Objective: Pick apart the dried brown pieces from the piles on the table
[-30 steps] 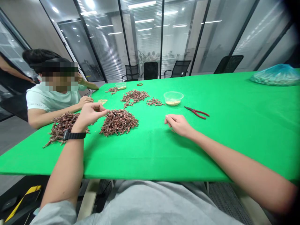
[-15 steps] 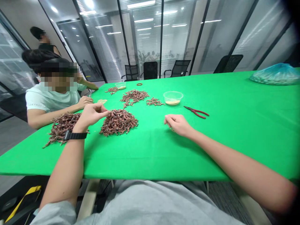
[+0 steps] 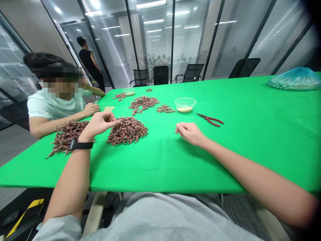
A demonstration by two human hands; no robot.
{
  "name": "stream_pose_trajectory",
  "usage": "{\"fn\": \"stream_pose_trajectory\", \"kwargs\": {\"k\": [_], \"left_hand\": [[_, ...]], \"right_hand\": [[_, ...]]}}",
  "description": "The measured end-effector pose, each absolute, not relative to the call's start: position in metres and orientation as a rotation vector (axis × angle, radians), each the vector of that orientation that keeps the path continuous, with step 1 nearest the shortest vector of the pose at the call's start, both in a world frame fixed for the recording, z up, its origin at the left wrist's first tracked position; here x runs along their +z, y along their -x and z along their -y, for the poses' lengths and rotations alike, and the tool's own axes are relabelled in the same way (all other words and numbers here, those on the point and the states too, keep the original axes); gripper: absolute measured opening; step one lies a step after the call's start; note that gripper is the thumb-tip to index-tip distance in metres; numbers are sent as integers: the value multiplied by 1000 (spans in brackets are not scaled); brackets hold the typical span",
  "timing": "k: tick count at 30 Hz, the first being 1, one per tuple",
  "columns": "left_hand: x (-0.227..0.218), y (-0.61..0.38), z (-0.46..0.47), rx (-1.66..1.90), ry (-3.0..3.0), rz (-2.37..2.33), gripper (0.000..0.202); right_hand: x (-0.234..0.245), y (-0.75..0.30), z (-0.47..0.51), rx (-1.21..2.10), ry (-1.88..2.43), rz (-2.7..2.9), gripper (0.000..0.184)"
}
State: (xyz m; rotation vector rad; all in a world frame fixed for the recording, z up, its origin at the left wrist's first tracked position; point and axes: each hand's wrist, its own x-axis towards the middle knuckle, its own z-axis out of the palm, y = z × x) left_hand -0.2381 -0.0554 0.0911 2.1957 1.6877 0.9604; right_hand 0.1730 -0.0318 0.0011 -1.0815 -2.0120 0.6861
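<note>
My left hand (image 3: 99, 123), a black watch on its wrist, hovers at the left edge of a heap of small brown pieces (image 3: 127, 129), thumb and fingertips pinched together at the heap's top. Whether a piece sits in the pinch I cannot make out. My right hand (image 3: 190, 133) rests on the green table cover (image 3: 250, 140), fingers curled under, with a small brown bit just under them. Red-handled pliers (image 3: 210, 119) lie beyond it, and a clear bowl of pale grains (image 3: 185, 104) stands further back.
A second brown heap (image 3: 66, 136) lies at the left, more heaps (image 3: 144, 102) at the back. A seated person in a white shirt (image 3: 54, 103) works at the left. Another person (image 3: 91, 65) stands behind. A blue bag (image 3: 296, 80) lies far right.
My left hand has edged right and its pinch now touches the heap. A standing person has walked from the far left toward the glass door. My right hand has stayed put.
</note>
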Motion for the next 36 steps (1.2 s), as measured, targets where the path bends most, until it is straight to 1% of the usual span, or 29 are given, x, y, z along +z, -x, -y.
{"fn": "stream_pose_trajectory", "kwargs": {"k": [8, 14, 21, 29, 36], "left_hand": [[93, 241, 55, 969, -2221, -1726, 38], [88, 251, 44, 1157, -2117, -1831, 43], [89, 242, 51, 1018, -2239, -1770, 45], [91, 234, 55, 1010, -2211, -1742, 37], [90, 237, 54, 1007, -2228, -1765, 41]], "right_hand": [[2, -173, 32, 680, 1081, 2015, 47], [1, -173, 32, 672, 1080, 2021, 47], [1, -173, 31, 676, 1088, 2020, 47], [2, -172, 32, 664, 1085, 2034, 48], [2, -172, 33, 676, 1085, 2024, 47]]}}
